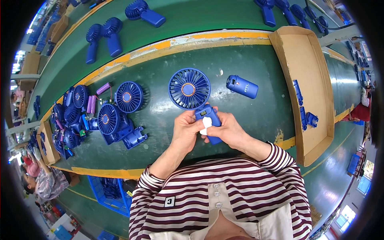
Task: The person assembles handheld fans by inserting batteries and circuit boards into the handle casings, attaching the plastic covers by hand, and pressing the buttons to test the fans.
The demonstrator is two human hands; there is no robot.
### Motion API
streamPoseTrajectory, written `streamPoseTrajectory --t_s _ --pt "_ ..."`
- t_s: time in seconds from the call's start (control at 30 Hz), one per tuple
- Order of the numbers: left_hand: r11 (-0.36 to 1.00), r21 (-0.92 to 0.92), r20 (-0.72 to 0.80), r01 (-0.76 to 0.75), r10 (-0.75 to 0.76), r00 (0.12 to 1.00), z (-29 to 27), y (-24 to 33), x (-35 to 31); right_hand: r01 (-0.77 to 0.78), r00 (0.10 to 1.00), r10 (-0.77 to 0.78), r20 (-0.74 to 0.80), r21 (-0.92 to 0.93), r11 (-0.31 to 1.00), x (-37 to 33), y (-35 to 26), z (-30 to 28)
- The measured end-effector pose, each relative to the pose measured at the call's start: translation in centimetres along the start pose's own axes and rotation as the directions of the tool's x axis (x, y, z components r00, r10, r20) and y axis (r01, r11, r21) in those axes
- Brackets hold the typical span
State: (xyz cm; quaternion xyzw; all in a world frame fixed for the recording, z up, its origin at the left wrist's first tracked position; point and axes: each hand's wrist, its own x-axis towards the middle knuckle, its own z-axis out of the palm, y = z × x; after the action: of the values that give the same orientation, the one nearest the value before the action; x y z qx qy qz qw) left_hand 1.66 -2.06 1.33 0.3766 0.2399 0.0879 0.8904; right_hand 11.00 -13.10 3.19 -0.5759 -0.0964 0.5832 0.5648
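A blue handheld fan point(189, 74) is held between my two hands, its round grille pointing away from me and its small display lit. My left hand point(185, 130) is closed on the left side of its handle. On the other side, my right hand point(231, 130) grips the same handle. A small crumpled white piece point(206, 125), like cloth or tissue, lies under my thumbs against the handle's face; which hand pinches it, I cannot tell. Beyond my right hand, a separate blue fan handle point(244, 87) rests on the green table point(248, 60).
Left on the table are loose fan heads point(129, 97), purple battery cells point(91, 104) and a heap of blue fan parts point(72, 116). A shallow cardboard tray point(316, 76) with blue pieces stands right. Several fans point(112, 36) lie on the green strip behind. A blue crate point(96, 188) sits below.
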Motion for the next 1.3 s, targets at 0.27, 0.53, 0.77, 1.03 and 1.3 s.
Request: streamPoseTrajectory --t_s 0.27,0.53,0.77,1.03,1.3 --pt "0.998 0.047 -0.006 -0.039 0.039 0.999 -0.4 -0.2 0.4 0.034 0.999 -0.034 0.007 0.033 0.999 0.7 0.5 -0.2" --pt "0.936 0.244 -0.093 -0.255 0.284 0.954 -1.5 -0.3 2.9 0.247 0.959 -0.275 -0.063 -0.281 0.927 3.0 -3.5 -2.6" --pt "0.809 0.512 0.003 -0.287 0.332 0.943 -3.0 -1.1 1.6 0.085 0.318 -0.941 -0.111 -0.986 0.145 13.8 -14.4 -8.9" --pt "0.552 0.703 0.138 -0.450 0.514 0.846 -3.3 -2.7 2.5 -0.454 0.229 -0.965 -0.129 -0.891 0.011 23.7 -20.1 -15.6" --pt "0.512 0.718 0.152 -0.472 0.547 0.823 -2.6 -1.4 2.2 -0.209 0.264 -0.945 0.194 -0.945 -0.252 22.4 -18.0 -5.5"
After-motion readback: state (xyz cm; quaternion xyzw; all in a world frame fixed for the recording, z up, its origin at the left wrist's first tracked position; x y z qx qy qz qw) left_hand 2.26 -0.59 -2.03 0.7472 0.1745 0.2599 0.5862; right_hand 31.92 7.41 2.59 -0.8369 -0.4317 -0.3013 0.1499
